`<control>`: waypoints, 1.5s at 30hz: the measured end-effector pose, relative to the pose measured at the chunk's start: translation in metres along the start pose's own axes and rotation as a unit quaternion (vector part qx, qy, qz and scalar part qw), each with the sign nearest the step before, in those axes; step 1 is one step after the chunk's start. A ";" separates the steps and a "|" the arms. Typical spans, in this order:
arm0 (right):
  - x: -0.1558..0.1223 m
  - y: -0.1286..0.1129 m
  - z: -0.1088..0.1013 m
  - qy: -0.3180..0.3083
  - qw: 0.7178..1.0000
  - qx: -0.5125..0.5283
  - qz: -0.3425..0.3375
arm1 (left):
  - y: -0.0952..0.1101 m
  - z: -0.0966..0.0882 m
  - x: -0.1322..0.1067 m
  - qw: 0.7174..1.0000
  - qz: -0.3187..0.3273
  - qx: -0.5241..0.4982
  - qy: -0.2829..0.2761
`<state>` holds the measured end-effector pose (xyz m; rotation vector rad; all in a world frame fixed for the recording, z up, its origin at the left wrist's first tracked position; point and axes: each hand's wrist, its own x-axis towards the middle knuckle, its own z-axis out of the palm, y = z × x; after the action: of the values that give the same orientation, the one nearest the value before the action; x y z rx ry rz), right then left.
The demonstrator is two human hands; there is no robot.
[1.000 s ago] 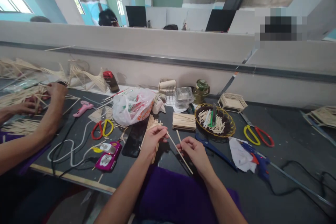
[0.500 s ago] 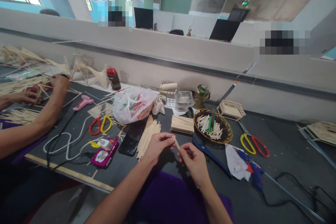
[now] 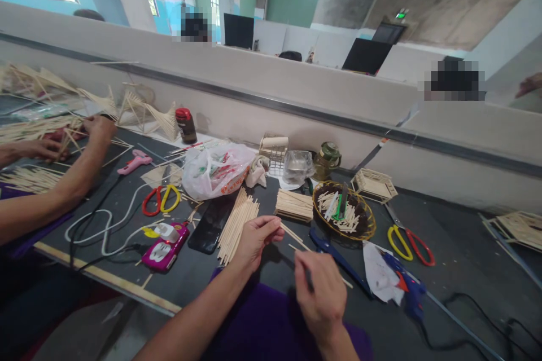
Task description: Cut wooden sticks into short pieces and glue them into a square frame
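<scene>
My left hand (image 3: 256,237) pinches a thin stick (image 3: 292,234) between thumb and fingers. The stick points away from the hand to the right and slightly toward me. My right hand (image 3: 322,293) is lower and nearer to me, with its back to the camera and its fingers curled shut on a second stick (image 3: 345,282). This one sticks out on both sides of the hand, and its upper end lies just beside the first stick.

Half a second ago both hands met at one short stick. Now the right hand has come down and stands apart from the left.

The counter (image 3: 444,271) is dark. On it, just left of my left hand, lies a pile of sticks (image 3: 237,223), and beside that a phone (image 3: 207,231). Behind my hands are a bundle (image 3: 294,205) of short sticks, a basket (image 3: 366,225) and blue scissors (image 3: 339,259). A plastic bag (image 3: 215,169) lies further back. A purple cloth (image 3: 262,321) lies under my arms.

At the left a co-worker's hand (image 3: 99,127) works on other sticks. Behind the counter runs a grey wall (image 3: 296,84), with monitors and windows beyond it.
</scene>
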<state>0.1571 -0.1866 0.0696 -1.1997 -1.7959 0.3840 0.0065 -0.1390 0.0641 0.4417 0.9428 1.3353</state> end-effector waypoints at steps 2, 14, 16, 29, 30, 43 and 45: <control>-0.008 -0.001 0.008 -0.046 0.997 0.058 0.028 | -0.005 0.002 0.000 0.998 -0.014 -0.052 0.013; 0.024 0.023 0.009 -0.012 0.964 0.168 0.206 | -0.047 -0.005 -0.004 1.000 -0.012 -0.019 0.010; 0.027 0.027 0.005 -0.073 0.984 0.086 0.135 | -0.042 -0.014 0.000 0.989 0.082 0.118 0.014; 0.017 0.053 0.016 -0.212 0.974 -0.005 0.074 | -0.062 -0.037 0.019 0.873 0.129 0.445 -0.150; 0.016 0.053 0.015 -0.207 0.976 0.000 0.072 | -0.062 -0.036 0.019 0.864 0.137 0.461 -0.150; 0.000 0.073 0.018 -0.157 0.976 0.084 0.123 | -0.064 -0.033 0.018 0.785 0.189 0.566 -0.167; -0.002 0.073 0.019 -0.146 0.977 0.092 0.122 | -0.063 -0.033 0.017 0.783 0.188 0.568 -0.168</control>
<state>0.1825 -0.1490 0.0096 -1.2855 -1.8118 0.8888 0.0191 -0.1451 -0.0079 1.8166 1.3206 0.8163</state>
